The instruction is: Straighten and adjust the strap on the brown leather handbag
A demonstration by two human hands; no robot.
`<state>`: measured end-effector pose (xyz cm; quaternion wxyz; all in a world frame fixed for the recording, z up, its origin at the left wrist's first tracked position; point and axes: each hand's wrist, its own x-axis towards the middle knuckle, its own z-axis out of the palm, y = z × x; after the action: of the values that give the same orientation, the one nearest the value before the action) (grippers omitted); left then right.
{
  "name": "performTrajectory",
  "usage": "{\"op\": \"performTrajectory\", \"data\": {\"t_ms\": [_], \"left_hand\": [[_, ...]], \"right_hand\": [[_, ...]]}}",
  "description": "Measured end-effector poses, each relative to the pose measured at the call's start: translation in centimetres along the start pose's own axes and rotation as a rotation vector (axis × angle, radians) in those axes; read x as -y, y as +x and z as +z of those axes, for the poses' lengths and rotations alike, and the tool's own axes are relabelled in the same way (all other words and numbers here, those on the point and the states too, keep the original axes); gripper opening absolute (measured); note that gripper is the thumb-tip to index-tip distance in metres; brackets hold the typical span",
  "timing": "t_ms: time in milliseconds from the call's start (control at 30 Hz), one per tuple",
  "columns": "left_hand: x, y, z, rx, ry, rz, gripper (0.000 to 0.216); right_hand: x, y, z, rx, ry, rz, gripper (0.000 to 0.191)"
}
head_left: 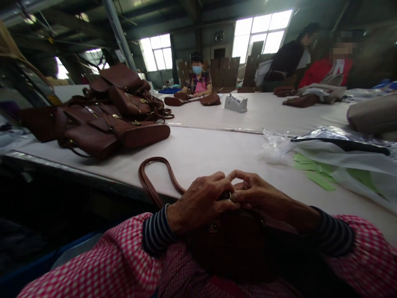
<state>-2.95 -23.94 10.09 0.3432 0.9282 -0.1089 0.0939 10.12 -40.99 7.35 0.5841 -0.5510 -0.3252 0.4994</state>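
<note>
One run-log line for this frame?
left hand: on brown bag | right hand: on bag clasp | strap: on table

Heap of brown bags point(102, 111), tape dispenser point(235, 103), green tags point(313, 171), clear plastic bags point(341, 153), seated co-workers point(198, 78)

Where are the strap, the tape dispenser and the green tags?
strap point(155, 176), head view, left side of the loop.
tape dispenser point(235, 103), head view, middle of its body.
green tags point(313, 174), head view, middle of the spread.
</note>
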Motion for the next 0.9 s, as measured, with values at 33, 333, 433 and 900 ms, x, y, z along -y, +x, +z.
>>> {"op": "performTrajectory", "data": {"t_ms": [33, 333, 433, 900], "left_hand": [[0.0, -0.1, 0.1, -0.016, -0.009, 0.007, 0.02], [0.8, -1.8, 0.4, -0.186, -0.178, -0.029, 0.015], [0.9, -2.3, 0.2, -0.213, -0.172, -0.029, 0.013], [0.5, -4.5, 0.1, -0.265, -0.001, -0.003, 0.012]], "right_hand": [[0.1, 0.0, -0.1, 0.011, -0.028, -0.011, 0.039], [0.6, -0.7, -0.1, 0.076, -0.267, -0.057, 0.03], [0.3, -0.8, 0.0, 0.057, -0.246, -0.049, 0.03], [0.6, -2.0, 0.2, 0.093, -0.244, -0.035, 0.028]]}}
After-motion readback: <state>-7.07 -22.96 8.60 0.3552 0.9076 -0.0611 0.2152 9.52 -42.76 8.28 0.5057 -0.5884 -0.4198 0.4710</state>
